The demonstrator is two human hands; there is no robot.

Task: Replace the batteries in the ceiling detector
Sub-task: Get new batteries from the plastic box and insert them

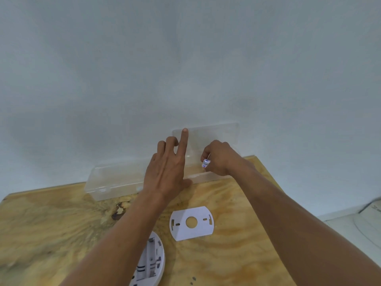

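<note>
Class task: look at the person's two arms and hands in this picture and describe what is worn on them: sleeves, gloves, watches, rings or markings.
Both forearms are bare as far as the picture shows; no sleeve reaches into view. The left hand and right hand wear no gloves. No watch, bracelet, ring or marking shows on either.

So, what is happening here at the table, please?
A person is changing a detector's batteries at a wooden table. The right hand pinches small white batteries over a clear plastic box by the wall. The left hand holds up the box's lid with its forefinger. The white detector lies open, inside up, near the front edge, with its mounting plate beside it.
</note>
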